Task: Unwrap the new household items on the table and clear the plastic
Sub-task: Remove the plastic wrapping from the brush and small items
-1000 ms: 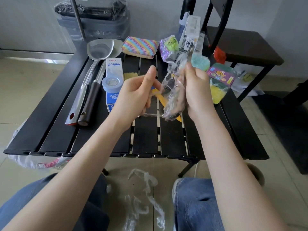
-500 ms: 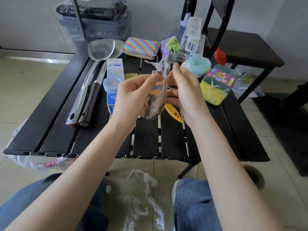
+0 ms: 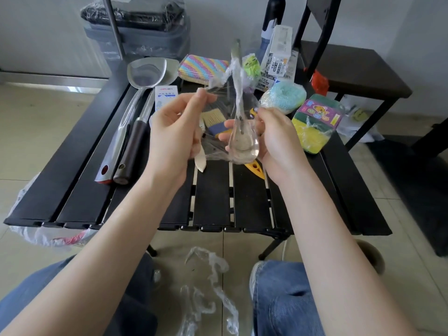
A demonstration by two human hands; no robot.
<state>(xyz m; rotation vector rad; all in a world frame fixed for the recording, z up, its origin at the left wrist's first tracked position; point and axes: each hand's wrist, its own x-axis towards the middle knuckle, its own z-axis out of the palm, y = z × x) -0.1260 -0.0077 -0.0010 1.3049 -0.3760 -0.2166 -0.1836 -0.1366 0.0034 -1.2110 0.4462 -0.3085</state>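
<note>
My left hand [image 3: 174,134] pinches the clear wrap [image 3: 225,103]; my right hand [image 3: 274,139] grips what looks like a metal spoon [image 3: 242,139] inside it, blurred, above the black slatted table [image 3: 211,197] on pale tiles.

Near half of slatted table [image 3: 213,202] bare, passable; spatulas [image 3: 135,122] block left, sponge pack [image 3: 315,122] right.
</note>
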